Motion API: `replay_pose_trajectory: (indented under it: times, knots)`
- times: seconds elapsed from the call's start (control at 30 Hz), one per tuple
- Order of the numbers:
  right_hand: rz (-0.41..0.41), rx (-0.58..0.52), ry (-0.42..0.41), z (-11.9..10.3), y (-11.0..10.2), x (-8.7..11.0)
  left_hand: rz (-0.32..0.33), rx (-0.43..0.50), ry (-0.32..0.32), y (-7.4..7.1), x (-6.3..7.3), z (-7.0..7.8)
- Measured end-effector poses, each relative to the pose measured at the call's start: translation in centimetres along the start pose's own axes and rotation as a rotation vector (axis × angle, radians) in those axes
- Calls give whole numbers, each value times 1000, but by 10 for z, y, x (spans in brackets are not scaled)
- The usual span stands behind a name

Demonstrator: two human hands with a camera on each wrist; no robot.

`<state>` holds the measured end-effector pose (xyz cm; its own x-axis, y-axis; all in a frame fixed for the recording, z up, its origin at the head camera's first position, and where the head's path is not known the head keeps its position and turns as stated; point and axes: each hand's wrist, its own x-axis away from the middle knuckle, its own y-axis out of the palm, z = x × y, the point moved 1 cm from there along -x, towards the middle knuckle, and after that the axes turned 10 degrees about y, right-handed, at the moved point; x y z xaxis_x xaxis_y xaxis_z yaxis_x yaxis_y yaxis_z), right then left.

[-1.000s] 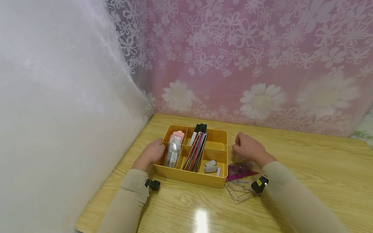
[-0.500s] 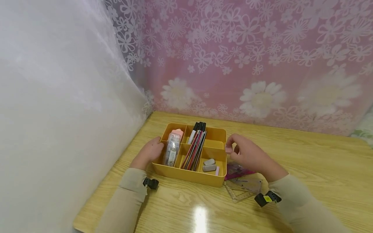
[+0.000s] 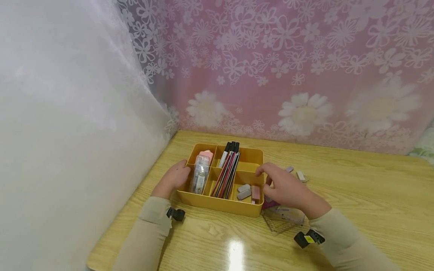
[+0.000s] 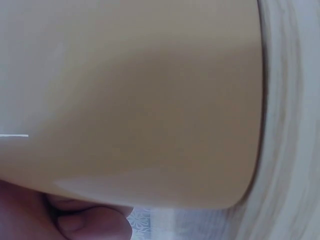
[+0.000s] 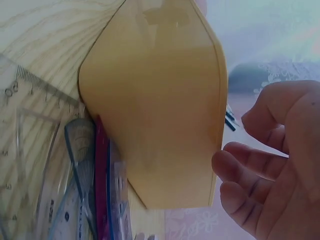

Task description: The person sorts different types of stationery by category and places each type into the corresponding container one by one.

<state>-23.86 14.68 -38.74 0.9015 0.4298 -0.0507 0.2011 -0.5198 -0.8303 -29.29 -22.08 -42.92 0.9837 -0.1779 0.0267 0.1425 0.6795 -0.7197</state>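
Plainly yellow 5-compartment box (image 3: 218,206), pink block (image 3: 255,192) inside, left hand (image 3: 173,176) curled round the rim, right hand (image 3: 285,186) half-spread.

Gripping the yellow box (image 3: 220,206) by its left wall, my left hand (image 3: 174,179) is cut off by the edge of its own wrist view. Right of the box, my right hand (image 3: 291,189) hides part of a magenta piece (image 3: 269,204) from the head view. Inside the box, the label on the clear case (image 3: 201,175) is too small to read, and the pink eraser (image 3: 255,193) covers most of a smaller pink bit (image 3: 253,202).
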Motion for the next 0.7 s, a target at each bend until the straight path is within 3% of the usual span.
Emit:
replay_pose_trajectory:
  times: [0.27,0.7]
  knots:
    - [61,84,73,25,-10,0,-2,-21,3,-1,1,2]
    - [23,112,174,68,-14,-12,4,-28,19,-1,0,3]
